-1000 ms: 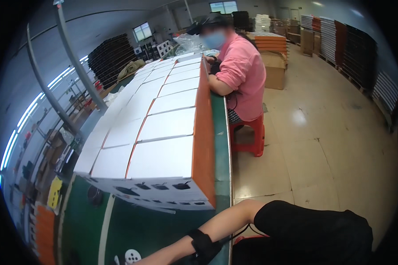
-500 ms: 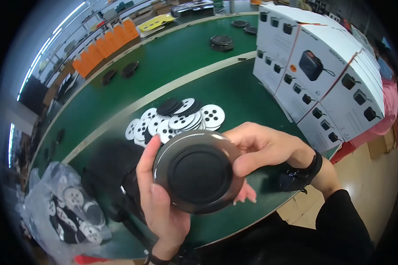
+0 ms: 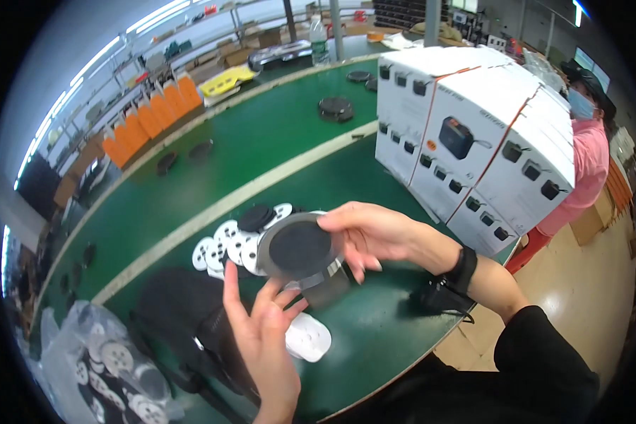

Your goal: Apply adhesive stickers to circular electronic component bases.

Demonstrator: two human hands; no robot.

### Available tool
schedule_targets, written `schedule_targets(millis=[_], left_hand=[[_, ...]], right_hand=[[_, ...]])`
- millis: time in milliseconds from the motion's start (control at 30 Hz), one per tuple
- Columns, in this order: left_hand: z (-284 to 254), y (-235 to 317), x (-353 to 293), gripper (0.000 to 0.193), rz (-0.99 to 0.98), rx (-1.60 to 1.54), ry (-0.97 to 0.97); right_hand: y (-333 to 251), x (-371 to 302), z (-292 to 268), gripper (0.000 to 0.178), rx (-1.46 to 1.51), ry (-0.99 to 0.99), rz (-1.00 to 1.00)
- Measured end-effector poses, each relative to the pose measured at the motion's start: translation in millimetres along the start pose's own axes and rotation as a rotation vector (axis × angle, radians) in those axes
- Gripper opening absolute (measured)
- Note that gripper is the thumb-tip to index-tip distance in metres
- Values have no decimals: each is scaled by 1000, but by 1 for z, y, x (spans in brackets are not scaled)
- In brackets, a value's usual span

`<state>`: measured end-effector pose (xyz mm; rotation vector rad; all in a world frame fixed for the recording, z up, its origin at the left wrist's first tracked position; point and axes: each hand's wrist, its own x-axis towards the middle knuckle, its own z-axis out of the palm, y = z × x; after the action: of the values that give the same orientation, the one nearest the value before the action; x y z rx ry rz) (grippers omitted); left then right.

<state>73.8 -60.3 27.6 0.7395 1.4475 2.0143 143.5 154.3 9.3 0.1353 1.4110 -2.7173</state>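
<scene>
A round, dark grey disc-shaped device (image 3: 300, 247) with a black circular pad on its face is tilted above the table. At its right rim, my right hand (image 3: 378, 230) grips it between thumb and fingers. My left hand (image 3: 265, 339) is below and to the left, fingers spread; its fingertips come close to the lower rim, and I cannot tell if they touch. Behind the device lies a pile of white discs with holes (image 3: 226, 232) and black discs (image 3: 256, 217), partly hidden by it. A white rounded piece (image 3: 311, 338) rests on the table beside my left hand.
A black bag (image 3: 184, 311) and a clear plastic bag of discs (image 3: 109, 367) stand at the left. Stacked white boxes (image 3: 466, 141) fill the right, with a person in pink (image 3: 590, 155) behind. Dark round units (image 3: 336, 108) sit along the green table (image 3: 275, 141).
The device has tipped and moved up in the right hand. My left hand has let go of its rim and opened. The white rounded piece now shows, and the view has shifted.
</scene>
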Motion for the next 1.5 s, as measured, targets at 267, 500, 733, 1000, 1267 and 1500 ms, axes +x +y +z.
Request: schedule_targets(millis=[267, 500, 733, 1000, 1267, 1500], left_hand=[[10, -5, -7, 61, 60, 158, -226], [0, -11, -1, 55, 51, 272, -326], [4, -3, -4, 43, 28, 340, -457], [10, 7, -13, 33, -34, 329, -361], [9, 15, -5, 32, -13, 525, -395], [5, 14, -9, 30, 19, 394, -430]], right_hand=[[-51, 85, -78, 24, 16, 384, -186], [-46, 110, -92, 24, -559, 617, -96], [-72, 117, -152, 23, -1190, 1156, 44], [-118, 169, -218, 48, -1378, 1964, -60], [-141, 161, -277, 61, -1267, 2062, 94], [-145, 148, -259, 24, -1422, 1952, -18]])
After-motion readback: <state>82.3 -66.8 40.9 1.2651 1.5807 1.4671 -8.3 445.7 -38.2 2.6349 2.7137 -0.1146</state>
